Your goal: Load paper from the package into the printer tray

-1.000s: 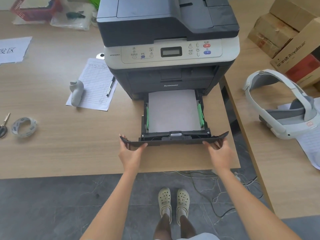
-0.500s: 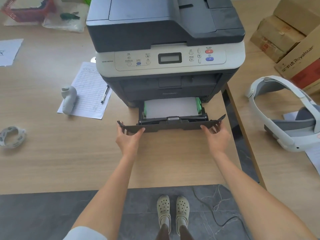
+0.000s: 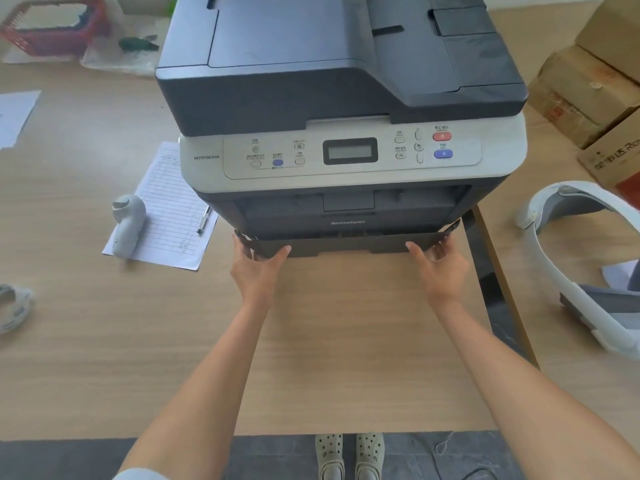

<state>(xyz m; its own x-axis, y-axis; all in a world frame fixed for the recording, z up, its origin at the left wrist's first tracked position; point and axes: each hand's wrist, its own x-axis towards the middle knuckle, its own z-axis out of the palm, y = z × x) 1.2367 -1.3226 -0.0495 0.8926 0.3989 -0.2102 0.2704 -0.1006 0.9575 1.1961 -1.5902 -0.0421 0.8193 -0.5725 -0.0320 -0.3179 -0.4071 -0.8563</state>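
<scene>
One printer [image 3: 341, 133], two hands, one pen [image 3: 203, 220], perhaps three cardboard boxes [image 3: 585, 95], one basket [image 3: 52, 29].

Bare forearms, a pale sleeve edge [image 3: 138, 474], perforated pale-green clogs [image 3: 349, 453]
</scene>
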